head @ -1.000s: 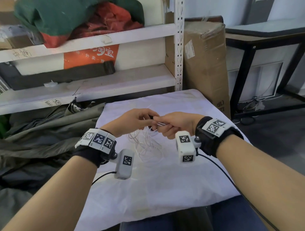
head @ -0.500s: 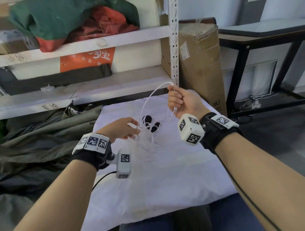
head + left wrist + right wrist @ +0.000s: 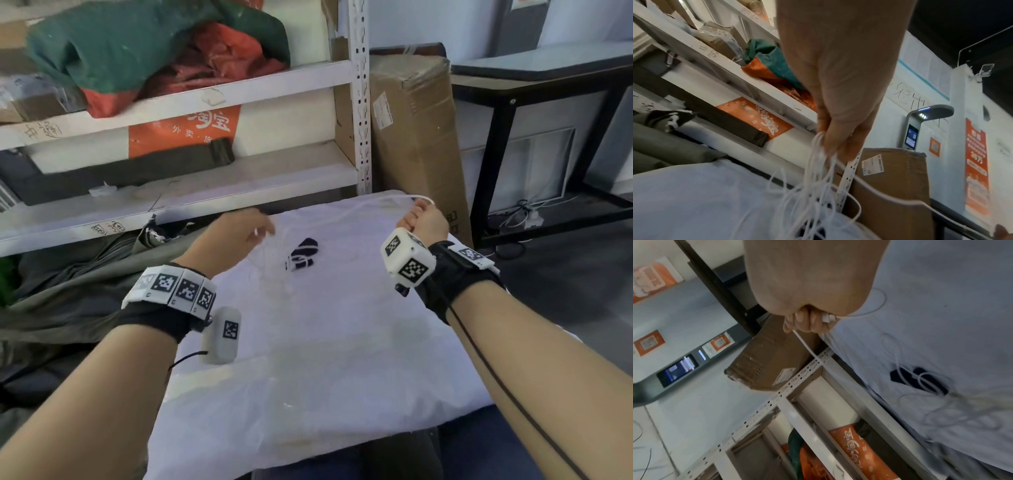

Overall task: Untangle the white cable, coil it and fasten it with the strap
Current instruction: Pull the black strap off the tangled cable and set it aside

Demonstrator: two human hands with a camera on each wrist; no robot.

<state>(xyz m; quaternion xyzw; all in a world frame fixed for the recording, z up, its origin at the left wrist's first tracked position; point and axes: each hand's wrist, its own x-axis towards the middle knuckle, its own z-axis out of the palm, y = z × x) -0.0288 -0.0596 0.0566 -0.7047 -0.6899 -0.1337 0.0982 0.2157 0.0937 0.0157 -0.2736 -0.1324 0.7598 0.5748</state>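
Observation:
The thin white cable (image 3: 375, 202) runs taut across the far part of the white cloth (image 3: 308, 359) between my two hands. My left hand (image 3: 265, 230) pinches a hanging bunch of tangled cable loops (image 3: 818, 178) at its fingertips (image 3: 830, 146). My right hand (image 3: 416, 214), at the cloth's far right edge, is fisted around the cable near its white plug (image 3: 827, 318). The black strap (image 3: 302, 255) lies on the cloth between the hands, with loose cable strands across the strap (image 3: 920, 379).
A white metal shelf (image 3: 212, 185) with bags and boxes stands just beyond the cloth. A tall cardboard box (image 3: 411, 137) leans next to its post, close to my right hand. A black-framed table (image 3: 548, 78) is at the right, and grey fabric (image 3: 61, 294) is heaped at the left.
The hands, together a second ago, have drawn apart. My right hand carried the cable end up and then out to the far right; the left moved up and left with the tangle, uncovering the strap.

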